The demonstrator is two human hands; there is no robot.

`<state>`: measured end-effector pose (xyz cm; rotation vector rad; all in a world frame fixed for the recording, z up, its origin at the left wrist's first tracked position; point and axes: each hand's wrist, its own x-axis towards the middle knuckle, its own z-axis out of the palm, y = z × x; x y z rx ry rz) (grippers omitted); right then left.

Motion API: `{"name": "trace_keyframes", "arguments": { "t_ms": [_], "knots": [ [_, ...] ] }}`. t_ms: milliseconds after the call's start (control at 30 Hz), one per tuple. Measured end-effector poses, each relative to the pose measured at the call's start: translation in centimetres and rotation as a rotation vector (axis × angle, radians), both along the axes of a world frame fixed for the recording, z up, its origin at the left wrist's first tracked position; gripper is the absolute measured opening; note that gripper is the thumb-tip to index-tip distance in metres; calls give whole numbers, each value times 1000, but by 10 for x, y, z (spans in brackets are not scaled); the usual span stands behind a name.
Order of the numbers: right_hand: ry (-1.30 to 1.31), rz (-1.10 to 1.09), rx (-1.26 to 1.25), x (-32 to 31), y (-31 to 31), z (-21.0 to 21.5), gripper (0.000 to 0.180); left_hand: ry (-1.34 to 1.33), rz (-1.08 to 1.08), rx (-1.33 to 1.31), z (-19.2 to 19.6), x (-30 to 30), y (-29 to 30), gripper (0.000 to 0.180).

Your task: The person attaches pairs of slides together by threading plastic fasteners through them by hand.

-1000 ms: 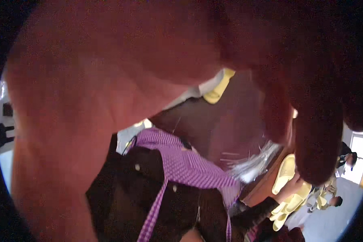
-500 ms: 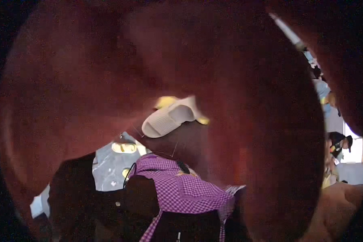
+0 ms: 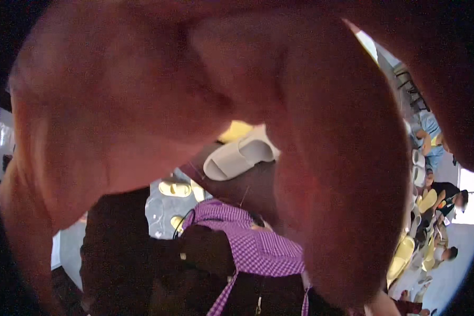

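A hand, my left by the dark sleeve (image 3: 118, 231) below it, covers most of the view. This left hand (image 3: 210, 73) is very close, blurred and dark, its thick fingers spread with gaps between them. Nothing shows in its grasp. Through one gap a beige slide slipper (image 3: 237, 160) lies on a dark brown surface (image 3: 255, 181), with a yellow thing (image 3: 236, 131) partly hidden behind it. My purple checked apron (image 3: 263, 253) shows below. A patch of skin (image 3: 383, 305) sits at the lower right edge; I cannot tell whose. My right hand cannot be made out.
Yellow slippers (image 3: 175, 188) rest on the grey floor (image 3: 160, 213) beside the dark surface. Along the right side stand several white and yellow slippers (image 3: 401, 258). Beyond them are a person in dark clothes (image 3: 447, 197) and another in light blue (image 3: 431, 131).
The covering hand has shifted, uncovering more at both sides. The beige slipper and apron now appear further right in view. More slippers and people show at the right.
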<state>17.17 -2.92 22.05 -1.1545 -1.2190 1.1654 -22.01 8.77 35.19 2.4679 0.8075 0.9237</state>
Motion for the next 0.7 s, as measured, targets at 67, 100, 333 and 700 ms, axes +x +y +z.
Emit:
{"name": "trace_keyframes", "arguments": {
  "t_ms": [67,100,333,700],
  "knots": [
    [-21,14,-90,9,-17,-9,14,3,37,-21,-11,3,-7,62],
    [-31,20,-135,14,-25,-13,14,6,54,-32,-16,5,-11,62],
    [42,37,-358,17,-41,-117,18,61,121,-53,-43,22,-18,60],
    [67,175,-721,-15,-67,-220,30,198,1064,-645,-375,-30,104,79]
  ]
}}
